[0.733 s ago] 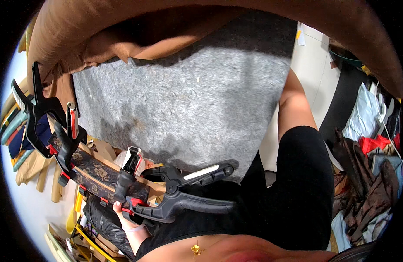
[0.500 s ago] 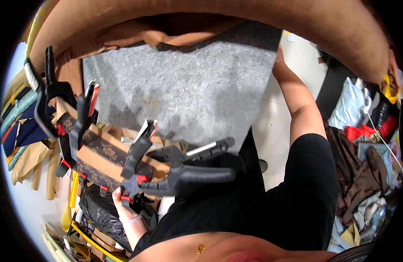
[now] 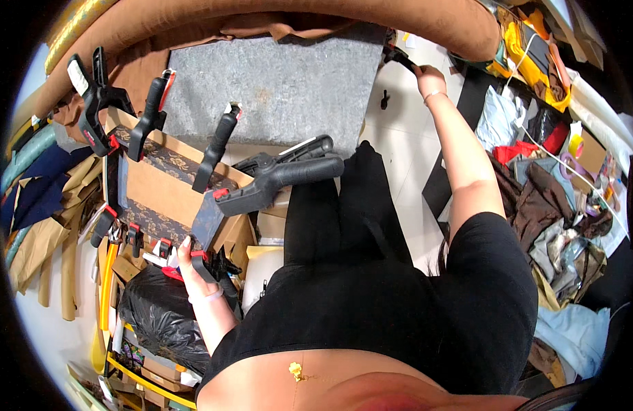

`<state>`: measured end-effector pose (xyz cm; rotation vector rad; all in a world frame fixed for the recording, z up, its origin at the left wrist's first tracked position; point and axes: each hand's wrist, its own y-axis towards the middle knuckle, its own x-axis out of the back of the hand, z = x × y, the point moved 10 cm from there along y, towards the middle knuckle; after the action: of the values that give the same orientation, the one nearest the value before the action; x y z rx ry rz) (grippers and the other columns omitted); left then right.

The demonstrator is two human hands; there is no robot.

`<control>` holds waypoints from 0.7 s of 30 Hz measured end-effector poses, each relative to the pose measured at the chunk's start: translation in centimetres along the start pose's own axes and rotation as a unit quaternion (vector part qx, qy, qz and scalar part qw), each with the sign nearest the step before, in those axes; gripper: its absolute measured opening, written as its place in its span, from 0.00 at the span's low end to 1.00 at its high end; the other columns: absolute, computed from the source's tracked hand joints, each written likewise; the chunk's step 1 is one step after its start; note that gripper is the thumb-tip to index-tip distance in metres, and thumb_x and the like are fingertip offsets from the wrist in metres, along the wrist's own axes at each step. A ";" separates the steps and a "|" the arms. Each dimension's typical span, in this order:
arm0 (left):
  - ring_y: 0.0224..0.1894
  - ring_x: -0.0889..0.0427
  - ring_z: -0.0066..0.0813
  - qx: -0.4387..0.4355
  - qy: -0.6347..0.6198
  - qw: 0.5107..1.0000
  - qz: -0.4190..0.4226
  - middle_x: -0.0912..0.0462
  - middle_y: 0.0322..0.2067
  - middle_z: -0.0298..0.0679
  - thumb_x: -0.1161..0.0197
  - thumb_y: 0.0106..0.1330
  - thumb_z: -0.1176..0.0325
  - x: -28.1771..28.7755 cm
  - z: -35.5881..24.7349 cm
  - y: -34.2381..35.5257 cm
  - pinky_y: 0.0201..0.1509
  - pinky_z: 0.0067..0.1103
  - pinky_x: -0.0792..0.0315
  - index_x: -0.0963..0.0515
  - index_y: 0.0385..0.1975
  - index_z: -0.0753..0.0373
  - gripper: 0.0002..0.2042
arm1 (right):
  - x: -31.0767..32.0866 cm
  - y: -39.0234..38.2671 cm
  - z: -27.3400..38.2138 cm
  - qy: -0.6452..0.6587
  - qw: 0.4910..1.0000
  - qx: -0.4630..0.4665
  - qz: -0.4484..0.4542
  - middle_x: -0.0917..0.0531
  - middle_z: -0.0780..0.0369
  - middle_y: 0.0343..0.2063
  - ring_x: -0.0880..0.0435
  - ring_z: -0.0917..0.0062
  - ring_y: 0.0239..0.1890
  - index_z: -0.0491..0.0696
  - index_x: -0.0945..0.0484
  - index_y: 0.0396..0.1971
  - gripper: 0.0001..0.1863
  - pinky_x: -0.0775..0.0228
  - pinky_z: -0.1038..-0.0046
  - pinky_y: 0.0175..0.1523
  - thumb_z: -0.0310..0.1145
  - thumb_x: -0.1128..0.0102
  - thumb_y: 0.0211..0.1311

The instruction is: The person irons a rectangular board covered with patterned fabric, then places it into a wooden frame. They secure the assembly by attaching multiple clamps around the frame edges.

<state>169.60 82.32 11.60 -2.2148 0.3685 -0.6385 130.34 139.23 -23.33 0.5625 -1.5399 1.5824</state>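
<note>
reaching further out than a moment ago, the right hand (image 3: 426,74) is closing on a black clamp (image 3: 400,57) by the grey felt mat (image 3: 282,85) while the left hand (image 3: 188,257) is gripping the lower edge of the clamped patterned board (image 3: 162,185), now raised and tilted.

Grey felt mat (image 3: 289,89), white floor (image 3: 392,144), cluttered surroundings.

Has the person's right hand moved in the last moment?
Yes. The right hand has stretched away from the body, up along the grey mat to its far corner, where it grips a black clamp.
</note>
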 end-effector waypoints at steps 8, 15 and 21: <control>0.41 0.19 0.35 0.002 0.015 1.000 0.006 0.18 0.39 0.39 0.31 0.55 0.59 1.0 0.7 0.4 0.48 0.29 0.25 0.24 0.45 0.63 0.21 | 3.3 -13.3 -3.1 0.261 0.956 -0.080 -0.109 0.15 0.53 0.31 0.16 0.64 0.37 0.41 0.18 0.40 0.19 0.28 0.68 0.47 0.44 0.45 0.66; 0.36 0.21 0.25 0.056 0.059 0.996 0.026 0.20 0.34 0.33 0.32 0.56 0.62 2.5 2.9 0.3 0.40 0.23 0.27 0.23 0.42 0.59 0.16 | 14.6 -26.5 6.9 0.189 0.930 0.208 -0.236 0.19 0.55 0.40 0.18 0.63 0.43 0.41 0.19 0.39 0.09 0.27 0.69 0.50 0.27 0.38 0.60; 0.26 0.25 0.18 0.069 0.015 0.995 0.075 0.22 0.28 0.27 0.32 0.58 0.60 1.3 3.5 -1.6 0.30 0.17 0.31 0.23 0.37 0.55 0.11 | 12.5 -22.9 20.7 0.011 0.884 0.413 -0.219 0.19 0.61 0.41 0.21 0.67 0.44 0.49 0.19 0.43 0.12 0.29 0.66 0.49 0.30 0.37 0.58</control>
<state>172.71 84.89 11.22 -2.0275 0.4871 -0.5986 137.08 120.10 3.09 1.2486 -0.5720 1.8085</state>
